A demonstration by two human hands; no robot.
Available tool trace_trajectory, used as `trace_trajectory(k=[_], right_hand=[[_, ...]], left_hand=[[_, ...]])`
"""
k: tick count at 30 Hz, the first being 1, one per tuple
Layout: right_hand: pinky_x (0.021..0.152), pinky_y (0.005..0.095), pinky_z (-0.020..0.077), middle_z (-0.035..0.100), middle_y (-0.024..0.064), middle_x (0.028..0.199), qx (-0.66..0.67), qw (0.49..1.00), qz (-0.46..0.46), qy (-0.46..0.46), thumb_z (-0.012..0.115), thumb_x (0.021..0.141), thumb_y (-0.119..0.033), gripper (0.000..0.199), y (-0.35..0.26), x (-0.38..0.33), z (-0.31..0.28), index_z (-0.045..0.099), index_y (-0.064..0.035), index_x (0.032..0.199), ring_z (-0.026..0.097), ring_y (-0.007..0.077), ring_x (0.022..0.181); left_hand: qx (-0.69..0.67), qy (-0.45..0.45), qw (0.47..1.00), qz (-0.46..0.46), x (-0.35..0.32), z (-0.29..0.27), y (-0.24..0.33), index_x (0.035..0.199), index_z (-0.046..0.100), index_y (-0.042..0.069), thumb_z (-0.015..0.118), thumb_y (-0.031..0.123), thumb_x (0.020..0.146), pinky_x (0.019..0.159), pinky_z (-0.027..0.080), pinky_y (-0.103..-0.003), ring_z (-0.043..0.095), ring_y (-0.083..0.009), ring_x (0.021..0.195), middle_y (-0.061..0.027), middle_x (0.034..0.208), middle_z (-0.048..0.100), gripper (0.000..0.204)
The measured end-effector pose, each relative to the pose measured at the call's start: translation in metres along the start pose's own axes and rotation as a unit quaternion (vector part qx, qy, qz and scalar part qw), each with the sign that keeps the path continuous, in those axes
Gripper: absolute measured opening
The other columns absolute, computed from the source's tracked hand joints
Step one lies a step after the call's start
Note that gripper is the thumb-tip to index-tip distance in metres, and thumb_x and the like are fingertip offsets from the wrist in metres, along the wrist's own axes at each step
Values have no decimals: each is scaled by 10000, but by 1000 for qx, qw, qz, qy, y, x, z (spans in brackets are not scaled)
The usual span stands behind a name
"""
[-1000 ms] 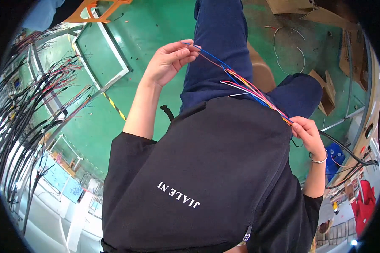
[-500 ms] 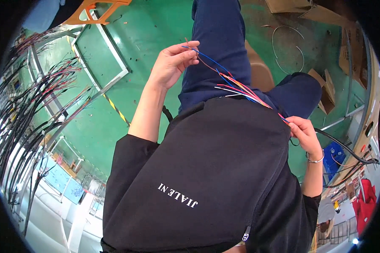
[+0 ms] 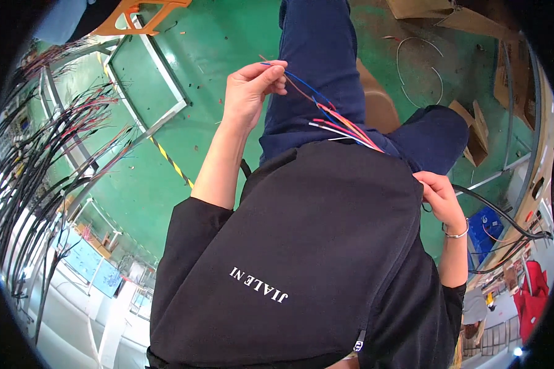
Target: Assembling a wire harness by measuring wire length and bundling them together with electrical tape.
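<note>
Change: the left hand (image 3: 250, 92) has drawn the wire ends slightly nearer the body than half a second ago; the bundle's free span is shorter.
Wires (image 3: 335, 123): red, blue and white strands, long axis slanting from upper left to lower right, over the dark blue trousers (image 3: 326, 74).
Left fingers: pinching the wire tips.
Right hand (image 3: 440, 197): clenched on the bundle's lower end, at the black shirt (image 3: 301, 246).

We have one view, worn on the head, looking steeply down our own black shirt (image 3: 301, 258) and legs to the green floor (image 3: 184, 141), close, edges bent by fisheye.
</note>
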State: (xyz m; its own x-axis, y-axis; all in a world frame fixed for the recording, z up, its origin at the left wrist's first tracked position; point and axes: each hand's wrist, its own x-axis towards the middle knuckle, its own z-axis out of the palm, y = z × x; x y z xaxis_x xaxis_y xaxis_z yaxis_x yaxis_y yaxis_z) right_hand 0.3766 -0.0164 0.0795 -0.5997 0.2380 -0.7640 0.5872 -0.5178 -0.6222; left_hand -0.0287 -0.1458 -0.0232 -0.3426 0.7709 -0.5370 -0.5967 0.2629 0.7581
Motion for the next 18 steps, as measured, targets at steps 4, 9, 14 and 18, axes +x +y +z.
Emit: trace_trajectory(k=[4, 9, 14, 18], right_hand=[[721, 254, 466, 617, -5, 847, -5, 998, 56, 1, 592, 983, -154, 205, -9, 3, -1, 663, 0, 1099, 564, 107, 778], [1038, 394, 387, 592, 122, 1251, -487, 780, -304, 249, 613, 897, -127, 363, -63, 60, 22, 650, -49, 1250, 516, 307, 1184], [924, 353, 468, 641, 135, 1169, -309, 842, -435, 80, 687, 894, -201, 386, -116, 142, 92, 644, -41, 1242, 590, 285, 1074], [741, 279, 506, 687, 84, 901, -210, 915, -345, 4, 646, 957, -184, 221, -128, 153, 111, 699, 8, 1053, 643, 161, 806]], left_hand=[[8, 33, 999, 26, -1, 10, 2, 1036, 728, -17, 696, 96, 916, 677, 554, -271, 675, -153, 789, -96, 903, 716, 167], [2, 6, 999, 38, -11, 27, 22, 1068, 701, -47, 678, 72, 922, 697, 537, -282, 666, -168, 788, -113, 923, 715, 189], [15, -32, 996, 80, -28, 65, 54, 1072, 699, -63, 678, 51, 918, 711, 542, -287, 664, -177, 739, -123, 905, 716, 193], [44, 2, 993, 110, -35, 68, 64, 1095, 692, -73, 685, 44, 912, 730, 546, -287, 675, -176, 770, -131, 922, 718, 218]])
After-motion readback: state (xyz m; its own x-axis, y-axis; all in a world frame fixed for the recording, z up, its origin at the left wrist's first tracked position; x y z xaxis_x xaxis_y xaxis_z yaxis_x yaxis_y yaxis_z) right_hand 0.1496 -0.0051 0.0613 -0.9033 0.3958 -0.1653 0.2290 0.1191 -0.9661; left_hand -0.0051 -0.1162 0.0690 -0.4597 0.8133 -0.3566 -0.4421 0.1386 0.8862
